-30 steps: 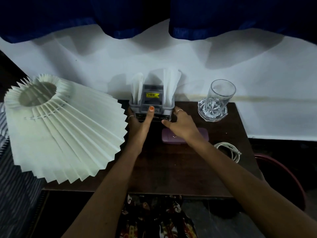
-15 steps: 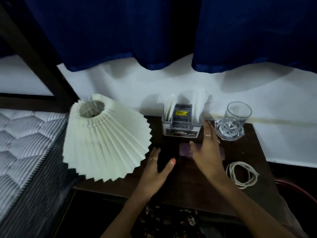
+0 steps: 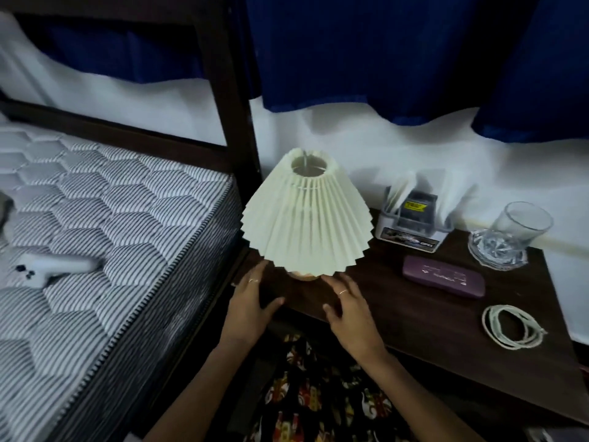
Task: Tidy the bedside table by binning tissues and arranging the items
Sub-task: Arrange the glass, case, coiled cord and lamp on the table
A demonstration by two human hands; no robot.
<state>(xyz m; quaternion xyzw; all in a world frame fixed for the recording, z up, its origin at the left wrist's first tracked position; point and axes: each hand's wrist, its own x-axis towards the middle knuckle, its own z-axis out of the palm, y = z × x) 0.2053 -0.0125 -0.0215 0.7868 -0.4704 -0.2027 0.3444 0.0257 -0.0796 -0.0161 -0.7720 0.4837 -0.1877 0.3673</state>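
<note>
Two hands reach toward the lamp (image 3: pixel 305 215) at the near left corner of the dark tabletop (image 3: pixel 414 317). Left hand (image 3: pixel 251 301) and right hand (image 3: pixel 349 311) sit either side of its base, fingers spread apart, holding nothing. To the right, against the far wall, a tissue holder (image 3: pixel 411 215) stands beside a glass (image 3: pixel 510 236). Nearer lies a purple case (image 3: pixel 443 276), and nearer still a coiled white cable (image 3: pixel 511 327). Left of the tabletop is a striped mattress (image 3: pixel 105 237).
</note>
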